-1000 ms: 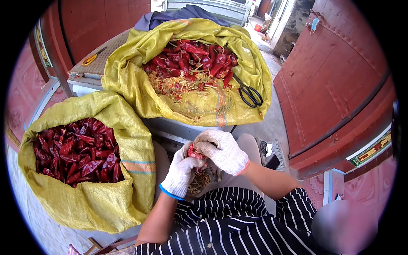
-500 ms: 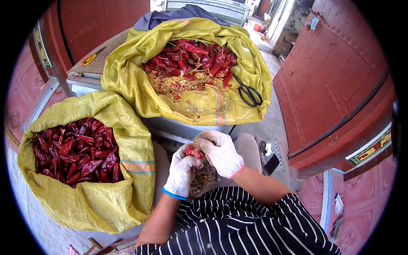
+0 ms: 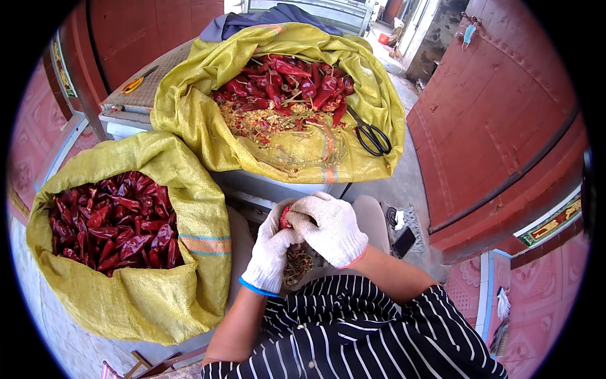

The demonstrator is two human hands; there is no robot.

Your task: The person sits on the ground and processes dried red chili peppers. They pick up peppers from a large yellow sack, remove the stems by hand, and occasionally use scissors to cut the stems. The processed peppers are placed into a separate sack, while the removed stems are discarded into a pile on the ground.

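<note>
Both my hands wear white knitted gloves and meet above my lap. My left hand (image 3: 270, 252) is closed around a red chili pepper (image 3: 286, 217), most of which its fingers hide. The bent fingers of my right hand (image 3: 334, 228) press against the same pepper from the right. Beyond them, a spread yellow woven sack (image 3: 372, 88) bears red chili peppers (image 3: 271, 85) with green stems, a heap of pale seeds and scraps (image 3: 259, 123), and black-handled scissors (image 3: 374, 139). At my left, another yellow woven sack (image 3: 132, 303) is filled with dark red chilies (image 3: 120, 224).
Below my hands lie stems and scraps (image 3: 298, 265). Orange-handled scissors (image 3: 132, 85) rest on the table corner (image 3: 117, 101). A phone (image 3: 404, 242) lies on a grey mat to the right, near a dark red door (image 3: 492, 120). Dark cloth (image 3: 271, 22) lies behind the far sack.
My right hand has shifted slightly up and its fingers now cover more of the pepper. My left hand stays nearly in place, with the pepper turned so less of it shows.
</note>
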